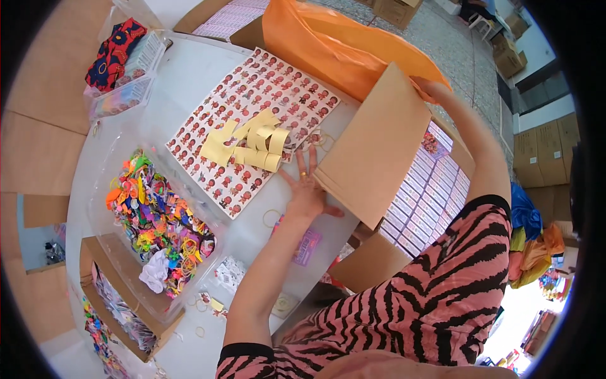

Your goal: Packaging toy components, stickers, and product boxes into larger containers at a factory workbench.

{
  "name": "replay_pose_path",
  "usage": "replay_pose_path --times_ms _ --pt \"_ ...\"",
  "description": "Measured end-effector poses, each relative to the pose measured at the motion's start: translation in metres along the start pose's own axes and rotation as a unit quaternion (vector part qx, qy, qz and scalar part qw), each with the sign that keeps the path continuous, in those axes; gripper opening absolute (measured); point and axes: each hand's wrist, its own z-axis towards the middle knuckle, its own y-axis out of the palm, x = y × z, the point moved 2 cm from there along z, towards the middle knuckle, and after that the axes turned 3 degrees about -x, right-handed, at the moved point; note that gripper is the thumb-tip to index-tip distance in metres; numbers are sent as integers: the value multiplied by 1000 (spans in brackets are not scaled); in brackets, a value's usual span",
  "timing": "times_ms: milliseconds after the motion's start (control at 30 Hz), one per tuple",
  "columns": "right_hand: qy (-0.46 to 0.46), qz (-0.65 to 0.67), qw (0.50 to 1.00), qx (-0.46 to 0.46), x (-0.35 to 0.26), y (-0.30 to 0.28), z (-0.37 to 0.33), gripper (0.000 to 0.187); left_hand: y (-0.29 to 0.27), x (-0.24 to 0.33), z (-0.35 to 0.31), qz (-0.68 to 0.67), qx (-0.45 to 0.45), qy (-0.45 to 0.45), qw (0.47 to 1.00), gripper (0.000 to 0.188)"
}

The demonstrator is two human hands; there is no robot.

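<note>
My left hand [307, 191] rests on the white table with its fingers spread, a ring on one finger. Its fingertips are beside a sticker sheet [208, 158] printed with rows of small red figures. Curled pale-yellow paper strips [259, 140] lie on that sheet. My right hand [430, 90] reaches over the far side of an open cardboard box [379, 145], against an orange plastic bag [341, 41]; its fingers are blurred and partly hidden. Inside the box stand rows of small purple-and-white packs [420, 205], with one loose purple card [435, 144] on top.
A clear plastic bin [218, 259] of colourful small trinkets stands on the left. Nearby are a narrow cardboard box [86, 256] of packets, a purple card [307, 247] and rubber bands. Clear containers [120, 104] sit at the back left. Stacked cartons [546, 151] stand at right.
</note>
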Motion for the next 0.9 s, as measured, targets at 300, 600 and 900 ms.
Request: replay_pose_path --times_ms 300,600,900 --pt "8 194 967 -163 11 7 -1 36 4 -2 -1 15 12 -6 1000 135" --pt "63 98 993 -18 -16 20 -5 33 -9 4 -4 58 -44 -48 996 139" --pt "6 137 990 -39 12 17 16 36 -10 4 -3 43 -48 -50 997 141"
